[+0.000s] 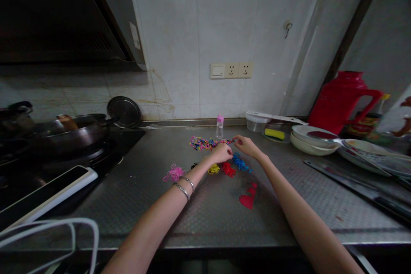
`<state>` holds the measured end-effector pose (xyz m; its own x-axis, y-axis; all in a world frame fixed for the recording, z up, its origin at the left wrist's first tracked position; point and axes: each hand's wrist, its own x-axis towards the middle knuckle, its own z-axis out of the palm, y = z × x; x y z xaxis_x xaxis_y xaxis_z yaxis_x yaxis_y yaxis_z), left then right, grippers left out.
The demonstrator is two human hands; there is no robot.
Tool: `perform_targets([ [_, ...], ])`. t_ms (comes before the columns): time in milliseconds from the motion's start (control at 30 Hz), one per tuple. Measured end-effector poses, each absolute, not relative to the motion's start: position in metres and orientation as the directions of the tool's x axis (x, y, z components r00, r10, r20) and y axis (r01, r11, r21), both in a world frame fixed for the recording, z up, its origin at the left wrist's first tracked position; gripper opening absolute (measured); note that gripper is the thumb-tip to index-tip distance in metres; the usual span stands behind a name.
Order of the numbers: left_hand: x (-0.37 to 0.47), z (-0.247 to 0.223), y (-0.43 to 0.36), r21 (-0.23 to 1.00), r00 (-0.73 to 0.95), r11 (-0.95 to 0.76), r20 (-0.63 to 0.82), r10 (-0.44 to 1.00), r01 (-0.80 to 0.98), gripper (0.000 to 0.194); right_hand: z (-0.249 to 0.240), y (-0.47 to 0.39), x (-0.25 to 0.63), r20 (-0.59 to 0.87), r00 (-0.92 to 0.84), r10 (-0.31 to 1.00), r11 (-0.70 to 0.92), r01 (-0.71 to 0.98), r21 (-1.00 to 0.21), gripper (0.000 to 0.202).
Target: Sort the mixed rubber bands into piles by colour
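Small loops that look like rubber bands lie in piles on the metal counter. A mixed-colour pile (pixel 203 143) stretches out beyond my left hand (pixel 221 153), whose fingers are curled together above the red pile (pixel 228 170); anything inside them is hidden. My right hand (pixel 246 146) pinches at the right end of the mixed pile, and what its fingertips hold is too small to make out. Nearer to me lie a blue pile (pixel 240 162), a yellow pile (pixel 213 169) and a pink pile (pixel 174 173). A black pile (pixel 194 165) is mostly covered by my left forearm.
Behind the mixed pile stands a small clear bottle (pixel 219 127) with a pink cap. Bowls (pixel 313 147), a yellow sponge (pixel 275 134) and a red thermos jug (pixel 337 100) stand right. A pan (pixel 77 135) sits on the stove at left. A red patch (pixel 248 199) marks the counter.
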<state>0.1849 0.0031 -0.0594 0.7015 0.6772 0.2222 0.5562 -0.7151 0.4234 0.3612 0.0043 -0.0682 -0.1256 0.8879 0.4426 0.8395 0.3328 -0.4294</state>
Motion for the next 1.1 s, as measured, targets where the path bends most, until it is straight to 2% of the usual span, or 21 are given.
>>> perform_targets([
  [200, 0.172, -0.056, 0.006, 0.441, 0.679, -0.710, 0.260, 0.687, 0.549, 0.022, -0.070, 0.003, 0.361, 0.421, -0.131, 0.898, 0.322, 0.847, -0.423, 0.030],
  [400, 0.111, -0.045, 0.031, 0.535, 0.511, -0.574, 0.280, 0.813, 0.620, 0.028, -0.069, 0.002, 0.353, 0.398, -0.163, 0.903, 0.340, 0.836, -0.431, 0.027],
  [600, 0.055, -0.043, 0.050, 0.587, 0.411, -0.512, 0.308, 0.858, 0.627, 0.031, -0.069, 0.002, 0.329, 0.375, -0.265, 0.888, 0.427, 0.777, -0.463, 0.023],
  [867, 0.031, -0.058, 0.053, 0.644, 0.345, -0.432, 0.266, 0.900, 0.632, 0.030, -0.074, 0.011, 0.291, 0.340, -0.429, 0.837, 0.542, 0.742, -0.396, 0.025],
  [1100, 0.026, -0.057, 0.047, 0.637, 0.328, -0.421, 0.267, 0.906, 0.646, 0.033, -0.072, 0.011, 0.276, 0.309, -0.443, 0.841, 0.532, 0.779, -0.331, 0.031],
])
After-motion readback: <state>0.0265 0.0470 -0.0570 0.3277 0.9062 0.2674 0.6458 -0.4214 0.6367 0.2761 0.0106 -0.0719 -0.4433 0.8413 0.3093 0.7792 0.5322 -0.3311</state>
